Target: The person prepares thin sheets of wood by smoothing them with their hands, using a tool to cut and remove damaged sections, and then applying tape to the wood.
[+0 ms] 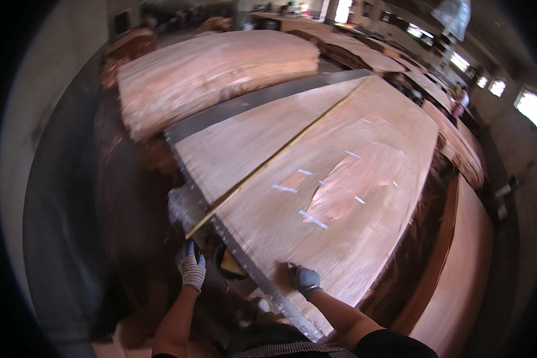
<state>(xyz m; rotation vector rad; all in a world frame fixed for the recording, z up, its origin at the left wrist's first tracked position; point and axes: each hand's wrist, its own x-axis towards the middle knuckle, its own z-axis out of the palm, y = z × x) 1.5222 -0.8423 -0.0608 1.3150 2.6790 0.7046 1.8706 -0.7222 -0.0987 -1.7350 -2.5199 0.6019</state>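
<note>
We press our gloved right hand (306,279) flat, fingers spread, on the near corner of the top veneer sheet (334,191), seemingly steadying it on the tabletop (262,98). Our left hand (191,264) hangs below the edge, fingers curled loosely together, apparently gripping nothing.

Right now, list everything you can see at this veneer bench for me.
veneer sheet: one, reddish-tan with a darker patch, on the bench under the right hand
tape strips: several, pale, around the patch
second veneer sheet: one, lighter tan, to its left
straightedge strip: one, yellowish, between both sheets
bench edge: one, dark metal, near side
veneer stacks: several, reddish-brown, behind and right
windows: several, bright, far right
left hand: grey knit glove, at bench corner
right hand: grey glove, pressing the sheet's near edge
</note>
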